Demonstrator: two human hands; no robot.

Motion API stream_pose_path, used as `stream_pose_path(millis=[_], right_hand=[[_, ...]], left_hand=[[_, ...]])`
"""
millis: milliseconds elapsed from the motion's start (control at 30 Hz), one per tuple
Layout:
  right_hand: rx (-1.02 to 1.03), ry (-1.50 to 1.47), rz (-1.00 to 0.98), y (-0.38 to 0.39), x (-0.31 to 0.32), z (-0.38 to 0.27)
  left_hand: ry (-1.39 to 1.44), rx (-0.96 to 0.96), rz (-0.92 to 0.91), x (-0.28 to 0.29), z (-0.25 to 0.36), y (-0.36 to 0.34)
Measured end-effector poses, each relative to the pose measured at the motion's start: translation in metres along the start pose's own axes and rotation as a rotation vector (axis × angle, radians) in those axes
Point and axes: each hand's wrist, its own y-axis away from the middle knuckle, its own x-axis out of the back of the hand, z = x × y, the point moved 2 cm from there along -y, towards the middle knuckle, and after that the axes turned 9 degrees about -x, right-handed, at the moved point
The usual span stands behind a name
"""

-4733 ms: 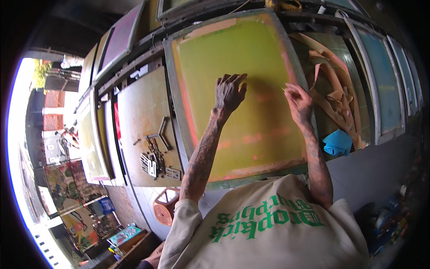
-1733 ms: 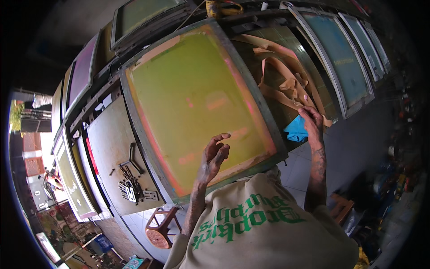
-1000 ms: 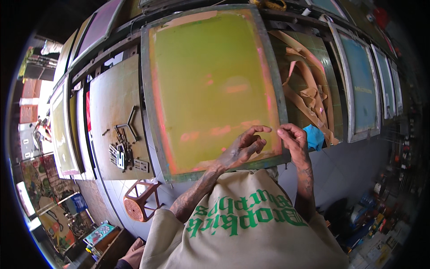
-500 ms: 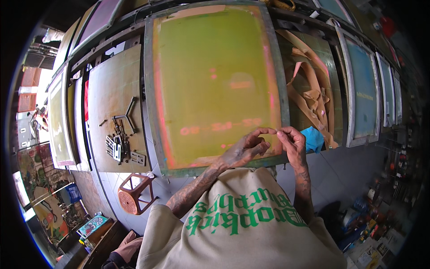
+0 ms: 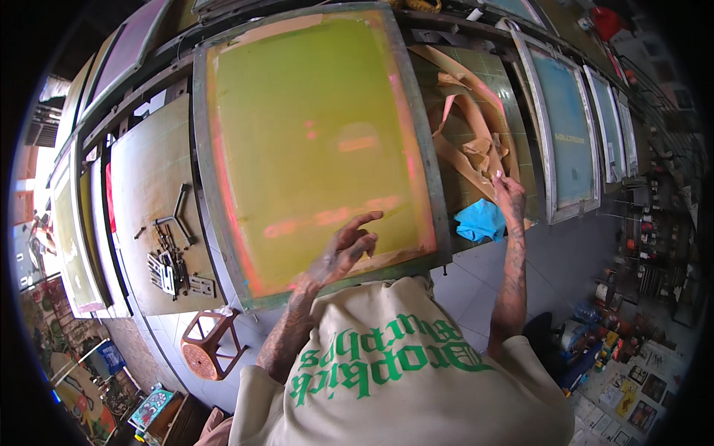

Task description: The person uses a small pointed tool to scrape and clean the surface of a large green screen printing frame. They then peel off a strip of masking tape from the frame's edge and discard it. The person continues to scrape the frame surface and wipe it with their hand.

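A large screen-printing frame (image 5: 312,97) with yellow-green mesh and pink edges lies in front of me. Above its lower part hovers my left hand (image 5: 343,249), index finger stretched out and thumb apart, holding nothing visible. Off to the right, my right hand (image 5: 510,201) reaches over the board beside the frame, its fingertips pinched together at a tangle of peeled brown tape (image 5: 476,123). A tiny pinkish scrap (image 5: 497,175) shows at those fingertips; whether they grip it or only touch it is unclear. Just left of that wrist is a crumpled blue cloth (image 5: 480,221).
On the left board (image 5: 149,178) lie an angled metal handle (image 5: 177,212) and a pile of bolts and brackets (image 5: 169,267). A brown plastic stool (image 5: 208,349) stands on the tiled floor below. More framed screens (image 5: 561,134) line the right.
My hands have parted from a fingertip-to-fingertip pinch over the frame's lower right. The right one has moved out to the brown tape; the left has opened. The view has shifted right.
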Motion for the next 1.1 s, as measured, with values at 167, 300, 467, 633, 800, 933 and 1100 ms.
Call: stream_pose_path(millis=[167, 300, 467, 633, 800, 933, 1100], right_hand=[[0.303, 0.345, 0.021, -0.011, -0.035, -0.003], [0.257, 0.130, 0.104, -0.021, -0.049, 0.013], [0.248, 0.188, 0.052, -0.004, -0.040, -0.023], [0.275, 0.116, 0.110, -0.001, -0.032, -0.016], [0.188, 0.074, 0.107, -0.004, -0.024, -0.006], [0.153, -0.092, 0.106, -0.014, -0.018, 0.020], [0.176, -0.015, 0.154, -0.020, -0.013, 0.032]], left_hand=[[0.007, 0.034, 0.044, 0.020, 0.005, 0.006], [-0.016, -0.001, 0.089, 0.017, 0.011, 0.007], [0.046, 0.001, 0.107, 0.011, 0.001, 0.005], [0.039, 0.022, 0.082, 0.004, 0.005, 0.003], [0.005, -0.020, 0.085, 0.009, 0.000, 0.001], [-0.031, -0.024, 0.102, 0.014, 0.005, 0.002], [-0.038, 0.009, 0.114, 0.017, 0.006, 0.001]])
